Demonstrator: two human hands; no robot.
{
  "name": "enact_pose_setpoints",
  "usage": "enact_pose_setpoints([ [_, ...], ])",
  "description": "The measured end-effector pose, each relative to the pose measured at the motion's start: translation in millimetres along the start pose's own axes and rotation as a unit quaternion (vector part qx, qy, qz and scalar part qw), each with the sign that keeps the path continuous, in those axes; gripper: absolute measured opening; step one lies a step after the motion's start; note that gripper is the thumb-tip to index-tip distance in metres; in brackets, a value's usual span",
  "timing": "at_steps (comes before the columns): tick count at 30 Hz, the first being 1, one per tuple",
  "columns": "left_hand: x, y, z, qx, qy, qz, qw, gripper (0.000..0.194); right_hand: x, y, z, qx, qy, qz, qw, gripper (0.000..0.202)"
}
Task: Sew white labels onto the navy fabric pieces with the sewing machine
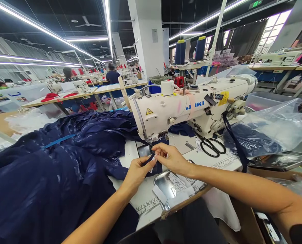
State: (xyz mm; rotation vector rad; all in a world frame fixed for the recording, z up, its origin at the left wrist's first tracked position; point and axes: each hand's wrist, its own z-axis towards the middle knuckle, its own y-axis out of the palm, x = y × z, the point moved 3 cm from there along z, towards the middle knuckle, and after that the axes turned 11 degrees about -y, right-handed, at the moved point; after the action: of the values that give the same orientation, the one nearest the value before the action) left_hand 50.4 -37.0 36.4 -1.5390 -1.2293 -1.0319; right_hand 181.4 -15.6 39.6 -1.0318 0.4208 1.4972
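My left hand point(136, 173) is closed, pinching a piece of navy fabric point(158, 168) with a small white label point(151, 168) at its edge. Opposite it, my right hand point(173, 158) has its thumb and fingertips pressed together at the same spot, where the fabric and label meet. Fingers partly cover what the right hand grips. Both hands are just in front of the needle area of a white sewing machine point(163, 113). Close below them, a shiny metal tray point(163, 181) carries several printed white labels point(178, 183).
A large heap of navy garments point(46, 176) covers the left side. Black-handled scissors point(213, 147) lie right of the machine bed, near a clear plastic bag point(275, 125). Printed ruler tape point(148, 208) runs along the table. Thread cones point(180, 52) stand behind; people sit at machines farther back.
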Motion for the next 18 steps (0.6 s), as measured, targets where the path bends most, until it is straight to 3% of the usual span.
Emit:
enact_pose_setpoints([
  [5,0,0.1,0,-0.005,-0.019,-0.018,1.0,0.025,9,-11,0,0.034,0.073,0.04,0.996,0.012],
  [11,0,-1.2,1,-0.001,-0.025,-0.025,0.999,0.02,17,-6,2,-0.036,0.12,0.153,0.98,0.017],
  [18,-2,-3.6,0,-0.031,-0.06,-0.037,0.997,0.02,14,-6,3,-0.045,0.147,0.177,0.972,0.019],
])
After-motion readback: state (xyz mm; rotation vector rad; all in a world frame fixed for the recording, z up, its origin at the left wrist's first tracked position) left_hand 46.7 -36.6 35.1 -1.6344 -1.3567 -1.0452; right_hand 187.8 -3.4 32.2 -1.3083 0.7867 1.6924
